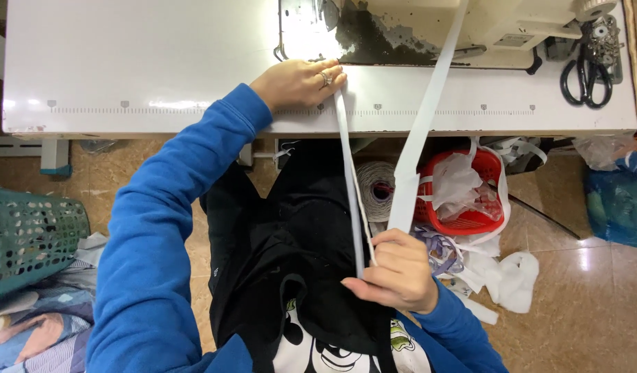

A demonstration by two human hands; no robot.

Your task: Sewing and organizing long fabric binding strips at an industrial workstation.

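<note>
We found the white sewing table [159,62] spanning the top of the view, its front edge marked with a printed ruler scale. The left half of the tabletop lay bare; the sewing machine [470,27] took up the right rear, and black scissors [586,76] hung near the right edge. Below the table edge, tiled floor showed to the left and right of our lap.

On the floor we noted a red plastic basket [488,173] holding crumpled white fabric scraps and clear plastic, with more white scraps [512,280] spilled just beside it. A cone of pale thread [377,183] stood just left of the basket. A teal perforated basket [32,238] stood at the far left; its contents could not be told. A blue plastic bag [619,200] sat at the far right.

Our left hand [301,83] lay flat on the table near the machine bed, fingers together, pressing the upper end of a narrow white strip [347,173] against the surface. Our right hand [398,269] was held over the lap with the fingers curled tight, clamped on the lower end of that strip. The strip ran taut from table edge to lap. A wider white band [425,110] ran from the machine down to the same right hand. Black fabric [298,228] covered our lap beneath.
</note>
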